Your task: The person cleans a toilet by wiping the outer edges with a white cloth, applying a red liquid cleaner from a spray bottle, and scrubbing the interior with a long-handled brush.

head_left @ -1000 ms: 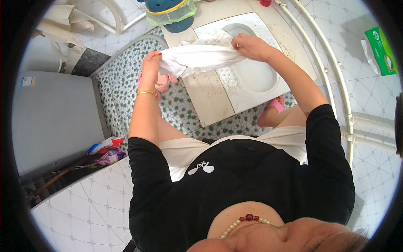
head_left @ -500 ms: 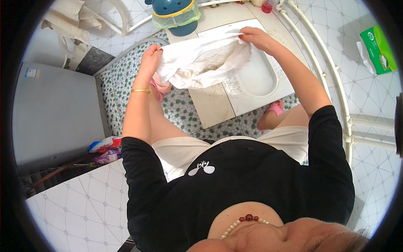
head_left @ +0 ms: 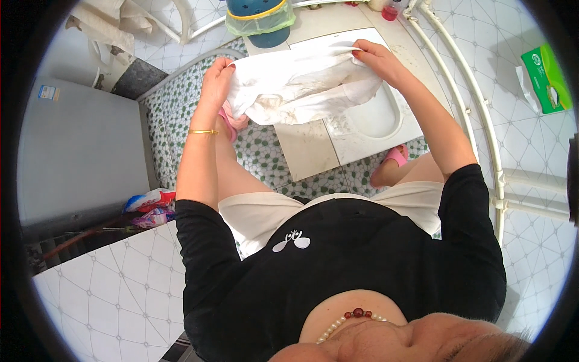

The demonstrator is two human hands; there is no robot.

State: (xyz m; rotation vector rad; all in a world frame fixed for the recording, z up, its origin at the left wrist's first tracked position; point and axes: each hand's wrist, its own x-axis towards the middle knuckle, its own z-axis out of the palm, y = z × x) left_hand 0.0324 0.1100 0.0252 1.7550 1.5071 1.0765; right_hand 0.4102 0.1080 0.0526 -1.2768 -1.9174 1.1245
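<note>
A white cloth (head_left: pixel 283 75) with brownish stains hangs stretched between my two hands, its folds sagging in the middle. My left hand (head_left: pixel 217 84) is closed on its left upper corner, with a gold bracelet on that wrist. My right hand (head_left: pixel 379 60) pinches the upper edge at the other end. Beneath the cloth, partly covered by it, is a white squat toilet (head_left: pixel 395 123) set in a tiled step. Whether the cloth is a garment cannot be told.
A blue bin (head_left: pixel 268 37) with a green liner stands beyond the cloth. At left is a grey appliance (head_left: pixel 84 151). White pipes (head_left: pixel 482 114) run along the right wall, near a green tissue pack (head_left: pixel 546 78). Pink slippers (head_left: pixel 395 157) are on my feet, on the pebble-patterned floor (head_left: pixel 259 151).
My right hand has shifted slightly to the right, and the cloth is drawn wider. The dip in its middle looks narrower and flatter. Both hands keep their hold.
</note>
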